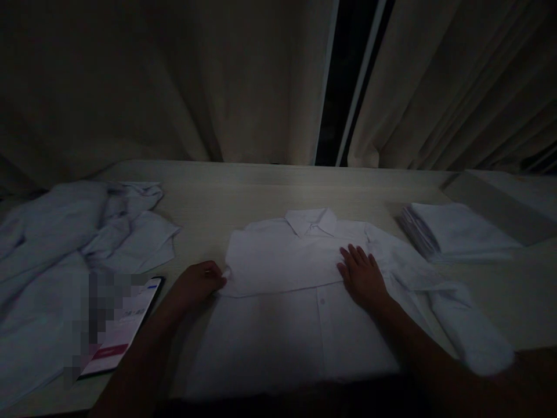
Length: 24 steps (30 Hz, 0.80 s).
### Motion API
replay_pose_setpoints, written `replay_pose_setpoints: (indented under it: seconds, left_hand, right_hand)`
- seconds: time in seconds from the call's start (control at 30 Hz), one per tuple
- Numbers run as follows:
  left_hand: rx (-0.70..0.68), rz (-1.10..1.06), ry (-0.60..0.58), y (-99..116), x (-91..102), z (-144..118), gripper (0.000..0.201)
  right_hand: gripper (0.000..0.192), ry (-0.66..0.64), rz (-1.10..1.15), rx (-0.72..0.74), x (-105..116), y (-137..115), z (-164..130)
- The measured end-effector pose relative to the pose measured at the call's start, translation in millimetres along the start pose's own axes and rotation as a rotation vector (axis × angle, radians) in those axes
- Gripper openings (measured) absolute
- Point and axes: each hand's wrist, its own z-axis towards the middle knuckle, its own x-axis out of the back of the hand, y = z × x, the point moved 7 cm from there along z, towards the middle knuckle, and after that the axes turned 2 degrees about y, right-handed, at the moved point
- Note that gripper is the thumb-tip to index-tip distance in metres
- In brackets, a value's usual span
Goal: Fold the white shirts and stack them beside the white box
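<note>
A white collared shirt [278, 337] lies front side up on the table, its collar pointing away from me. Its left-hand sleeve is folded flat across the chest, while the other sleeve stretches out to the right and hangs toward the near edge. My left hand [204, 281] pinches the folded sleeve's edge at the shirt's left side. Resting flat on the chest, near the end of the folded sleeve, is my right hand [363, 276], its fingers spread.
Crumpled white clothes [87, 232] are heaped at the left, with a lit phone [126, 325] beside them. A stack of folded white shirts [461, 229] sits at the right, next to a pale box [505, 200]. Curtains [243, 81] hang behind the table [209, 197].
</note>
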Motion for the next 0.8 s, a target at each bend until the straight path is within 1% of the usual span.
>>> replay_pose_setpoints:
  seconds: [0.1,0.2,0.3,0.4,0.47,0.53,0.67,0.8]
  left_hand:
    - [-0.009,-0.028,-0.027,-1,-1.1,2,0.026]
    - [-0.005,0.031,0.002,1,1.2,2,0.021]
    - [0.031,0.065,0.03,1,2.6,1,0.02]
    - [0.045,0.121,0.096,3,7.3,0,0.02]
    - [0.049,0.146,0.169,6,12.7,-3,0.025]
    - [0.048,0.164,0.205,10,14.4,-6,0.031]
    - [-0.01,0.296,0.178,23,4.9,-10,0.033]
    - [-0.053,0.372,0.129,27,-6.7,-11,0.034]
  right_hand:
    - [0.055,0.013,0.0,0.0,0,0,0]
    - [0.055,0.012,0.005,0.003,2,0,-1]
    - [0.055,0.015,0.002,0.004,3,-1,-1]
    - [0.055,0.006,0.006,-0.001,2,0,-1]
    - [0.056,0.003,0.015,-0.004,1,0,-1]
    - [0.056,0.004,0.024,-0.003,1,0,-1]
    - [0.057,-0.008,0.027,-0.009,0,1,0]
    - [0.057,-0.004,0.023,-0.004,1,1,0]
